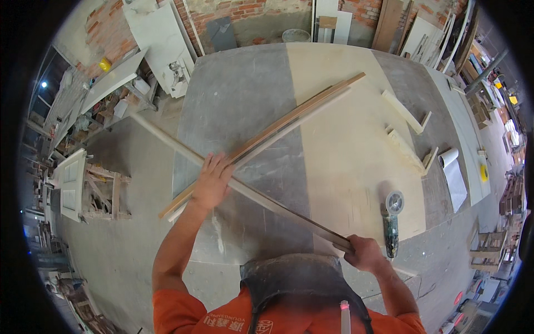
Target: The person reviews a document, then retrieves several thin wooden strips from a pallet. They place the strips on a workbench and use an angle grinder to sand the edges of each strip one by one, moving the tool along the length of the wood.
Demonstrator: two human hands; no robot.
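Observation:
A long, narrow wooden strip [278, 208] slants across the table, its far-left end sticking out past the table's edge. My right hand [364, 253] is closed round its near end, in front of my apron. Over the same strip lies my left hand [212, 181], fingers stretched out and palm down. It is at the place where the strip crosses over several long wooden strips [300, 114] that run from lower left to upper right. My left palm hides part of that crossing.
An angle grinder [392, 222] lies on the pale board [356, 195] to the right. Farther right are L-shaped wooden pieces [403, 111], a partly rolled white sheet [455, 181] and a yellow tape roll [483, 172]. Boards [158, 44] lean on the brick wall; a wooden frame [105, 192] stands left.

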